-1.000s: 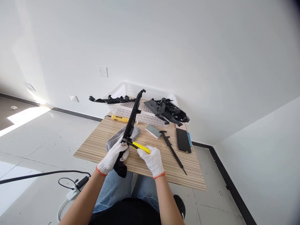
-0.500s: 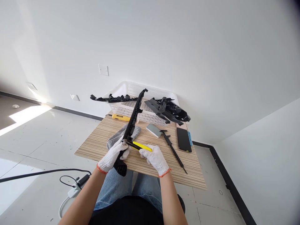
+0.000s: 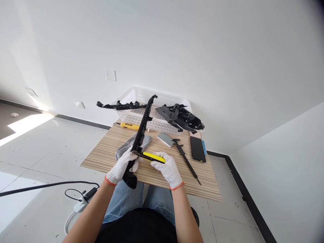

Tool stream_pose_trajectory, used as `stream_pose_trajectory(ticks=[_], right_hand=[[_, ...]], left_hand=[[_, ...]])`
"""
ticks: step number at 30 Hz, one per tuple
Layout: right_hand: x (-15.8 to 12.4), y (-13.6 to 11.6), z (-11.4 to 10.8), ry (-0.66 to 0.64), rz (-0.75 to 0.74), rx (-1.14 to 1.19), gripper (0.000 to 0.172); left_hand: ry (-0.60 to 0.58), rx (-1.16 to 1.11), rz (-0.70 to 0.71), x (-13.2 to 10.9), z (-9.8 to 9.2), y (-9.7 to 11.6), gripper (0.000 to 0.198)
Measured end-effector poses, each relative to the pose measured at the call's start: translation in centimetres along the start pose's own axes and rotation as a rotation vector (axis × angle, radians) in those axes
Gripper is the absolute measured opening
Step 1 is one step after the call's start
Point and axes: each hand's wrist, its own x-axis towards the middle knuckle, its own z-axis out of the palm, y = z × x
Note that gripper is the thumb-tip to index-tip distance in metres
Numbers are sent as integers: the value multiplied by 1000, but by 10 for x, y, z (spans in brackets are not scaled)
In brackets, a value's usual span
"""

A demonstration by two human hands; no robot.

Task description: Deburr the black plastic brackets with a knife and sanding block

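Note:
My left hand [image 3: 124,166], in a white knit glove with an orange cuff, is closed around the lower part of a long black plastic trim piece [image 3: 142,131]. The piece slants up and away, its far end over the basket. In my gloved right hand [image 3: 167,169] is a yellow-and-black utility knife [image 3: 154,157], pointing left. Its tip meets the trim piece right by my left fingers; the exact contact is too small to make out. Under the trim piece lies a folded grey cloth [image 3: 124,148].
Behind stands a white plastic basket [image 3: 162,127] with more black plastic parts [image 3: 181,118] across it. On the striped board [image 3: 101,154] lie a yellow-handled tool [image 3: 129,126], a grey-topped block [image 3: 165,139], a black caliper [image 3: 186,160] and a phone [image 3: 197,149]. A power strip [image 3: 80,204] rests on the floor.
The knife has turned slightly in my right hand, showing more of its yellow ridged side. Both hands stay at nearly the same spot; the view has shifted a little.

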Motion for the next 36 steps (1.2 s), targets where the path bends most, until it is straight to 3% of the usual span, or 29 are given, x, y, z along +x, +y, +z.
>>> stream_pose_trajectory(ticks=[5, 9, 12, 18, 22, 25, 34, 36], right_hand=[[-1, 0, 2, 28, -35, -77, 40], [-1, -1, 2, 76, 17, -15, 46], [-2, -1, 2, 31, 21, -19, 45], [-2, 0, 3, 143, -13, 4, 46], [-1, -1, 3, 109, 4, 2, 48], [-1, -2, 1, 203, -18, 79, 54], [-7, -1, -9, 17, 125, 171, 56], [-8, 0, -7, 66, 123, 165, 56]], left_hand=[[27, -58, -12, 1, -2, -2, 31], [46, -70, -3, 1, 1, 2, 46], [69, -60, -21, 0, 6, 8, 54], [34, -63, -21, 0, 3, 4, 44], [23, -88, -24, 0, 0, 1, 39], [19, -126, -26, -1, 3, 4, 35], [4, -11, -37, -3, 5, 7, 31], [-12, 25, -48, -3, 4, 6, 34]])
